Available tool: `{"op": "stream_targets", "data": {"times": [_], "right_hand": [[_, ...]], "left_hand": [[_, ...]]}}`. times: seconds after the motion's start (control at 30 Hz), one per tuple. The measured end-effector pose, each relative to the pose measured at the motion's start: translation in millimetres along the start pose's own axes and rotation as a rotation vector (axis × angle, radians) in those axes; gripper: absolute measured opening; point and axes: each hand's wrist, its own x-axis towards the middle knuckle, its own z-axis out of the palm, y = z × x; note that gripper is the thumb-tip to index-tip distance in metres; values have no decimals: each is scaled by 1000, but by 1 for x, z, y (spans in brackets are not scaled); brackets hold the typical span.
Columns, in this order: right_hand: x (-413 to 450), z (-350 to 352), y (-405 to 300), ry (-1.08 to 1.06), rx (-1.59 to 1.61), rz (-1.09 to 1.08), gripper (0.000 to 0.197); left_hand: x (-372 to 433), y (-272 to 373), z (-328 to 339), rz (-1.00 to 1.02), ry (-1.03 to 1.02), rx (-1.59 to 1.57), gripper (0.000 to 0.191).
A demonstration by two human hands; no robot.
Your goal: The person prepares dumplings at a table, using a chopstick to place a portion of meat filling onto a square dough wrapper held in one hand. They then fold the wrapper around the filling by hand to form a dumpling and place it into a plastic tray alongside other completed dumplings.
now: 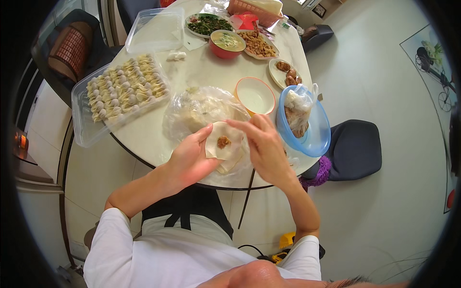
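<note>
My left hand (192, 158) supports a thin, pale dough wrapper (232, 147), its thumb at the upper left edge. A small lump of brown filling (223, 142) sits mid-wrapper. My right hand (266, 151) is at the wrapper's right side, index finger stretched to its top edge and slightly blurred. From under that hand a thin dark stick, likely a chopstick (246, 201), slants down past the table edge; its upper end is hidden by the curled fingers. Beneath both hands lie more wrappers (230, 165) on a clear plastic bag (205, 108).
Left stands a clear plastic tray (83, 134) with rows of folded dumplings (126, 86). An orange-rimmed bowl (255, 95) is beyond my right hand. A blue basin (322, 124) holds a bagged brown mass (297, 118). Dishes of food, including a red soup bowl (226, 53), stand farther back.
</note>
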Motion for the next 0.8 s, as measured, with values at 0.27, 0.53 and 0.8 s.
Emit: {"op": "stream_targets", "data": {"times": [0.27,0.53,0.8], "right_hand": [[-3,14,-6,-71,-161,-60,40],[-20,16,-17,-149,-179,-78,32],[-18,1,2,37,-301,-44,29]], "left_hand": [[7,-4,-17,-27,-42,97,40],[3,-3,-4,6,47,92,45],[2,-2,-4,25,36,-28,46]]}}
